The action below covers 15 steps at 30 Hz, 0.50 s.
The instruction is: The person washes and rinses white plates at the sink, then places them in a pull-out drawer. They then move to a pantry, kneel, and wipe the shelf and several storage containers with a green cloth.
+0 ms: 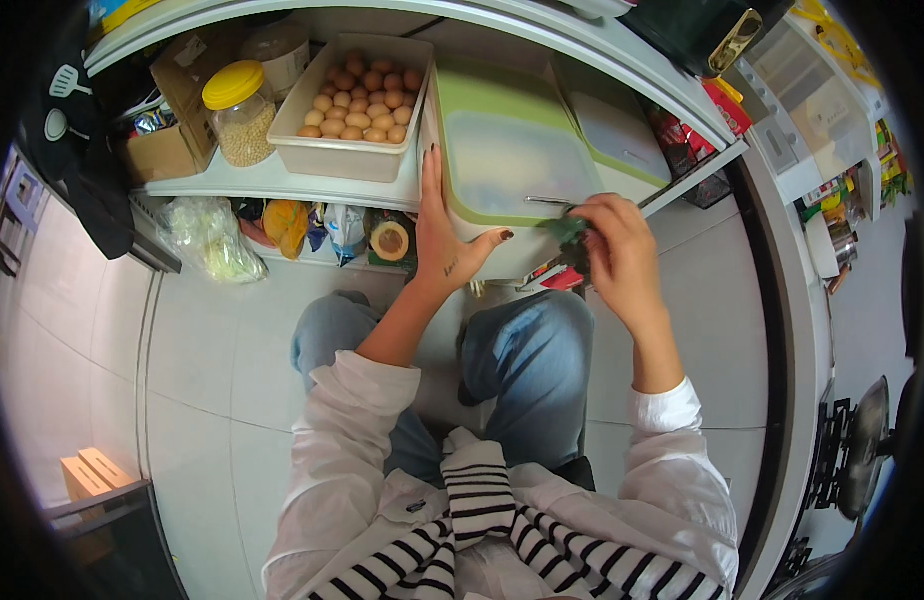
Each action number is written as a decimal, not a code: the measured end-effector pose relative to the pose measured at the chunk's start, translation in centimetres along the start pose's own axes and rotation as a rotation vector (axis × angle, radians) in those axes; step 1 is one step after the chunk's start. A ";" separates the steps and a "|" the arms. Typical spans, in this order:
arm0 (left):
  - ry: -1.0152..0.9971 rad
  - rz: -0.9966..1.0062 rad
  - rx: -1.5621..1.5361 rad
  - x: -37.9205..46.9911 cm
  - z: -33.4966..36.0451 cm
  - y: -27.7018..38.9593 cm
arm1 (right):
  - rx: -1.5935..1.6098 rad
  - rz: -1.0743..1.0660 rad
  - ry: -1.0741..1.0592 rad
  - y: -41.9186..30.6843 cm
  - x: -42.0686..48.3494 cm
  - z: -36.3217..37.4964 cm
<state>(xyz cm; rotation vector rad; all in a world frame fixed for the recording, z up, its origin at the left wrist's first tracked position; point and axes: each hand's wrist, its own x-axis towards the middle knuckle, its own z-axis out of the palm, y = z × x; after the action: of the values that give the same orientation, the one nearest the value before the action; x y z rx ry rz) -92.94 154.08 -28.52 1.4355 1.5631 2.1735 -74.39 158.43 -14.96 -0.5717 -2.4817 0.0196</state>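
A white storage container with a green-rimmed, translucent lid (pixel 518 161) juts from the shelf in front of me. My left hand (pixel 454 240) lies along its left side and front corner, fingers stretched and thumb apart. At its front right corner, my right hand (pixel 612 240) pinches a dark green cloth or similar soft thing (pixel 570 234), which touches the lid's edge near the handle. The lid is down. Behind it to the right stands a similar green-rimmed container (pixel 615 124). What the container holds shows only as a pale blur.
Left of the container are a bin of eggs (pixel 338 159), a yellow-lidded jar (pixel 240 124) and a cardboard box (pixel 165 154). Bagged vegetables (pixel 206 240) and packets fill the lower shelf. The counter edge (pixel 499 19) curves overhead; a pan (pixel 867 450) is at the right.
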 end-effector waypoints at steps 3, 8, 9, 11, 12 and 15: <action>-0.061 -0.022 0.033 0.1 -0.2 0.2 | 0.025 0.184 0.070 1.1 -1.6 0.5; -0.023 -0.062 -0.027 0.6 -0.1 0.2 | 0.211 0.376 0.039 0.9 -5.0 2.5; -0.033 -0.067 -0.026 0.8 -0.3 0.1 | 0.292 0.403 0.033 0.9 -5.4 3.1; -0.066 -0.087 -0.033 1.2 -0.8 0.1 | 0.400 0.473 -0.026 1.1 -6.0 4.1; -0.089 -0.100 -0.040 1.5 -1.1 -0.1 | 0.450 0.477 -0.031 1.3 -6.1 4.7; -0.060 -0.099 -0.040 2.2 -1.6 -0.8 | 0.489 0.452 -0.091 1.7 -6.5 5.9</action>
<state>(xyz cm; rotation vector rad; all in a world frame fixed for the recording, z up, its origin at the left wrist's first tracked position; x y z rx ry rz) -95.61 154.55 -27.83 1.3679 1.5275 2.0744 -72.16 158.05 -23.59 -0.9058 -2.2552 0.8159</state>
